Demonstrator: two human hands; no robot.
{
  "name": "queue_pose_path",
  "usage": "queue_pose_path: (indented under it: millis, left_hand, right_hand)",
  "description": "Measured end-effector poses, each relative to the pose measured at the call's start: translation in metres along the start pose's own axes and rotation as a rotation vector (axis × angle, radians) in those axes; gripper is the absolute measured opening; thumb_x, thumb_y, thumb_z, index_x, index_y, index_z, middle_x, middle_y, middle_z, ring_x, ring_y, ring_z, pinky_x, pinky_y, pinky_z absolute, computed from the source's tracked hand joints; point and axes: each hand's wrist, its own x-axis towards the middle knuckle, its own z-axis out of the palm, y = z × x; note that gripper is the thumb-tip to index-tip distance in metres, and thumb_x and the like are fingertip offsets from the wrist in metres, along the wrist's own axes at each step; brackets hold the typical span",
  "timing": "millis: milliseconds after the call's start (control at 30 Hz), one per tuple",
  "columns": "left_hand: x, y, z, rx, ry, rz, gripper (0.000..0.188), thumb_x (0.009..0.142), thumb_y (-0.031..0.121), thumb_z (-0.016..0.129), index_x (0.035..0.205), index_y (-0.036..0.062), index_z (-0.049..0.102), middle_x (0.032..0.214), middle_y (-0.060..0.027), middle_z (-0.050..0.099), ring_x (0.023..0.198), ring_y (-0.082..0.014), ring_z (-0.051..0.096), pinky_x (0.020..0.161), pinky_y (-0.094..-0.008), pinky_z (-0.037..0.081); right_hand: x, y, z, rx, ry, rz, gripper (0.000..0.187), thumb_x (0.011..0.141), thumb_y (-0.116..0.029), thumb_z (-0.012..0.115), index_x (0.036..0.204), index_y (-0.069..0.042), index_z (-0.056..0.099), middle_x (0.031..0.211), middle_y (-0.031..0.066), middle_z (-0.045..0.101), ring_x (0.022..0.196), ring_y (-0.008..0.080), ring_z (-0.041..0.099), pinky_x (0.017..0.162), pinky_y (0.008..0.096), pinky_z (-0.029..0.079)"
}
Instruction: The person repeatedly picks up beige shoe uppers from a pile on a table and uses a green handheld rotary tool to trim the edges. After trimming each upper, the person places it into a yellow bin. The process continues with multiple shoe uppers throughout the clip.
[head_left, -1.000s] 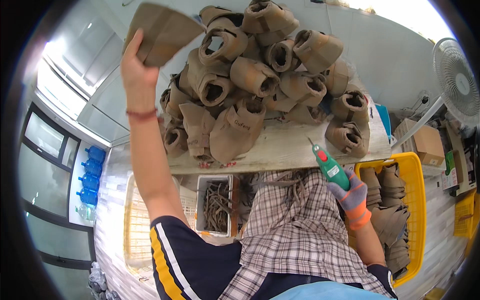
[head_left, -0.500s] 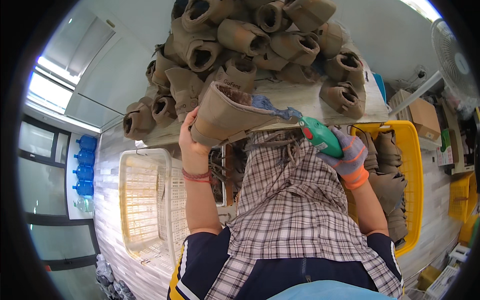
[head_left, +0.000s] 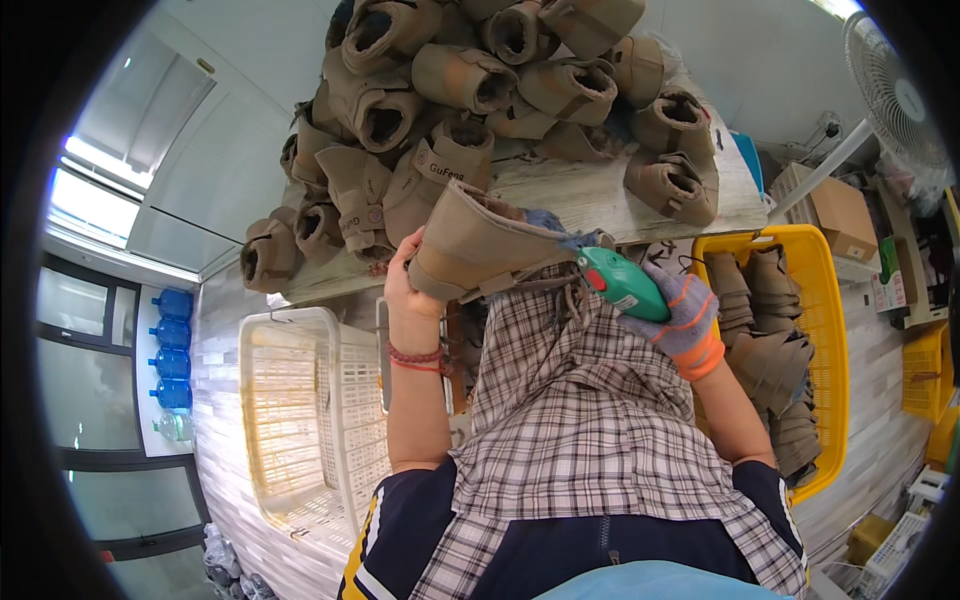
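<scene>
My bare left hand grips a brown boot upper by its left end, holding it up over my lap in front of the table. Dark fur lining and a bluish fluffy edge show along its top opening. My right hand, in a grey and orange glove, is wrapped round green electric scissors with a red button. The tool's tip meets the upper's right end at the bluish fluff; the blade itself is hard to make out. Trimmed-looking strips hang below that end.
A heap of brown boot uppers covers the table ahead. At my left stands a white plastic basket; at my right, a yellow basket holds stacked uppers. A white fan and a cardboard box are farther right.
The boot upper has shifted right and slightly down, its opening tilted more away from view. The electric scissors have moved a little left and down, staying at its right end.
</scene>
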Motion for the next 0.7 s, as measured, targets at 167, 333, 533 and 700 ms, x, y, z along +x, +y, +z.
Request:
queue_pose_path:
  millis: [167,333,533,700]
  left_hand:
    - [0.000,-0.010,0.016,-0.063,0.086,-0.086,0.030,0.095,0.018,0.046,0.113,-0.0042,0.057,0.113,-0.0194,0.063,0.101,-0.0337,0.062,0.089,-0.0463,0.051]
    - [-0.006,-0.022,0.029,-0.030,0.058,-0.087,0.036,0.097,0.023,0.047,0.121,-0.0027,0.053,0.121,-0.0191,0.059,0.111,-0.0334,0.057,0.096,-0.0474,0.046]
    - [-0.020,-0.040,0.049,0.095,0.048,0.105,0.037,0.097,0.020,0.049,0.128,-0.0003,0.049,0.129,-0.0156,0.054,0.117,-0.0312,0.053,0.100,-0.0478,0.042]
    - [-0.031,-0.051,0.047,0.221,-0.110,0.191,0.044,0.094,0.012,0.052,0.136,0.0037,0.041,0.135,-0.0130,0.049,0.123,-0.0301,0.048,0.102,-0.0481,0.042]
  right_hand:
    - [0.005,-0.006,-0.003,0.041,-0.063,0.051,0.064,0.059,-0.042,0.085,0.105,-0.002,0.065,0.074,0.0080,0.065,0.064,0.0255,0.062,0.058,0.0334,0.051]
    - [0.007,-0.012,0.003,0.085,0.009,0.046,0.063,0.058,-0.042,0.085,0.103,-0.002,0.066,0.076,0.0087,0.065,0.065,0.0258,0.063,0.059,0.0331,0.051]
    - [0.007,-0.015,0.008,0.138,0.031,0.069,0.063,0.058,-0.041,0.086,0.103,-0.002,0.066,0.081,0.0105,0.067,0.067,0.0261,0.064,0.061,0.0330,0.052]
    - [0.006,-0.021,0.010,0.245,-0.031,0.191,0.065,0.059,-0.041,0.086,0.105,-0.002,0.065,0.082,0.0123,0.067,0.068,0.0262,0.065,0.062,0.0330,0.053]
